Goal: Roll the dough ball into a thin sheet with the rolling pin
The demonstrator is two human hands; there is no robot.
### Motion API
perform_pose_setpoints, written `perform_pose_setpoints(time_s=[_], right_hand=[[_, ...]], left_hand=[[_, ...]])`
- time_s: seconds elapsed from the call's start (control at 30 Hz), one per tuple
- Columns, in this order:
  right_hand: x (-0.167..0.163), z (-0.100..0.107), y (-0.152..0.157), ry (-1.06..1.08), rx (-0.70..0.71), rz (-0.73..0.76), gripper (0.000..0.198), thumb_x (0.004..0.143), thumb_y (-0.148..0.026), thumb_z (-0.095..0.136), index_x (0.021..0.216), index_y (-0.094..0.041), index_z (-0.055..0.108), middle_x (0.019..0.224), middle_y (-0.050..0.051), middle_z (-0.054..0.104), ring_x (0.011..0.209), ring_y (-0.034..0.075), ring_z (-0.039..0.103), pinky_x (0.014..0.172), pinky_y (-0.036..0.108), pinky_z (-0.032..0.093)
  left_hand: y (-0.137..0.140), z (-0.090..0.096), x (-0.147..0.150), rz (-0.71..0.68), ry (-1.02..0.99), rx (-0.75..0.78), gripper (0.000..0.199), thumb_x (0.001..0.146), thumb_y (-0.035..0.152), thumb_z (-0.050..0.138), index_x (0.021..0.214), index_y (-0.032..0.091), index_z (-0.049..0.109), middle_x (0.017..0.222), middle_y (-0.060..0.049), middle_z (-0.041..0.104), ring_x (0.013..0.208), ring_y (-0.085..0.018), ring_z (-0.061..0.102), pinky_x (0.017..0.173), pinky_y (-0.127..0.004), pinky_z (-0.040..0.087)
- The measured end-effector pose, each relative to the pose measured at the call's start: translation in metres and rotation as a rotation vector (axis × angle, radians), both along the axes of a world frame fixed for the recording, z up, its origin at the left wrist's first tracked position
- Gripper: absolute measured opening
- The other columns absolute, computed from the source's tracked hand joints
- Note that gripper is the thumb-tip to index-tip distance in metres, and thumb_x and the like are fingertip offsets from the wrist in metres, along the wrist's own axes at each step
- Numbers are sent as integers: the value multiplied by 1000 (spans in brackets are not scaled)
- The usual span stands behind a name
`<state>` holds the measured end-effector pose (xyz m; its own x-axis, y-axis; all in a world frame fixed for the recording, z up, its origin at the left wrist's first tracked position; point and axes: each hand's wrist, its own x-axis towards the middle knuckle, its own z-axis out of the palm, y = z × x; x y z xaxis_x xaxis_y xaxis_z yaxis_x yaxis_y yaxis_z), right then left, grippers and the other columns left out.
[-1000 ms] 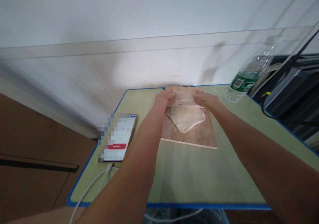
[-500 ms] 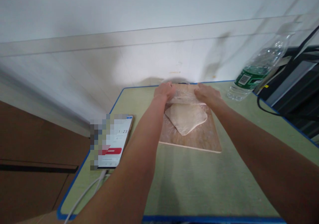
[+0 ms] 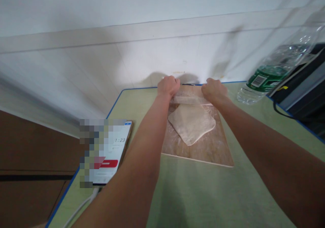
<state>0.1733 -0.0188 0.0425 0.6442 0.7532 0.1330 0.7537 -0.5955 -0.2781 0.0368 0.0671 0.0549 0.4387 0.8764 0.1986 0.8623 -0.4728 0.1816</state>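
Note:
A flat, pale sheet of dough (image 3: 191, 124), roughly four-cornered with one corner toward me, lies on a floured wooden board (image 3: 203, 152). Across the dough's far edge runs a pale rolling pin (image 3: 190, 100). My left hand (image 3: 169, 86) is closed at the pin's left end, fingers curled and partly hidden behind the knuckles. At the other end, my right hand (image 3: 215, 91) is likewise closed on the pin. Flour dusts the board around the dough.
A phone (image 3: 113, 153) with a white cable (image 3: 81, 204) lies left of my forearm. At the back right stands a clear plastic bottle (image 3: 266, 79) with a green label, beside dark equipment (image 3: 309, 96). A white wall (image 3: 152, 59) borders the green table (image 3: 193, 194).
The view has shifted slightly, so board, phone and bottle sit a little differently in it. My fists look a bit more raised over the pin, which stays at the dough's far edge.

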Motion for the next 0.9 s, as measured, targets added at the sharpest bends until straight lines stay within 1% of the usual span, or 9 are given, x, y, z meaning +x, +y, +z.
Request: perform_pose_setpoints(time_s=[0.2, 0.37, 0.5, 0.63, 0.73, 0.9], right_hand=[[3, 0, 12, -102, 17, -21, 39, 87, -20, 37, 113, -10, 64, 112, 22, 64, 102, 32, 62, 80, 43, 48], [5, 4, 28, -192, 55, -5, 39, 88, -19, 35, 112, -9, 64, 109, 24, 64, 102, 34, 61, 81, 46, 47], [11, 4, 41, -210, 101, -41, 39, 89, -20, 35, 112, -9, 64, 108, 23, 64, 102, 35, 61, 81, 46, 47], [20, 1, 52, -219, 137, -62, 39, 89, -19, 34, 107, -8, 67, 106, 23, 65, 101, 34, 62, 78, 44, 49], [25, -1, 60, -208, 157, -79, 38, 90, -20, 35, 106, -7, 67, 105, 24, 65, 99, 34, 63, 77, 43, 50], [30, -2, 70, -167, 184, -98, 38, 89, -23, 38, 109, -7, 66, 107, 24, 65, 100, 35, 63, 77, 43, 49]], left_hand=[[3, 0, 5, -6, -34, 117, 50, 96, 35, 22, 112, 13, 63, 113, -14, 63, 110, -26, 58, 95, -35, 41], [16, -3, 9, 47, -73, 160, 52, 97, 36, 19, 112, 15, 63, 111, -12, 64, 109, -25, 58, 95, -34, 42], [31, -4, 17, 65, -102, 155, 52, 97, 37, 17, 115, 17, 62, 114, -10, 63, 113, -24, 55, 96, -32, 40], [43, -4, 26, 25, -113, 137, 52, 97, 38, 18, 118, 18, 61, 115, -10, 62, 117, -25, 52, 96, -32, 39], [48, -4, 30, 17, -118, 155, 51, 97, 37, 19, 116, 18, 62, 114, -10, 63, 114, -24, 54, 93, -32, 40], [51, -3, 31, 46, -120, 205, 48, 98, 34, 21, 112, 18, 64, 111, -10, 63, 109, -23, 56, 91, -32, 41]])
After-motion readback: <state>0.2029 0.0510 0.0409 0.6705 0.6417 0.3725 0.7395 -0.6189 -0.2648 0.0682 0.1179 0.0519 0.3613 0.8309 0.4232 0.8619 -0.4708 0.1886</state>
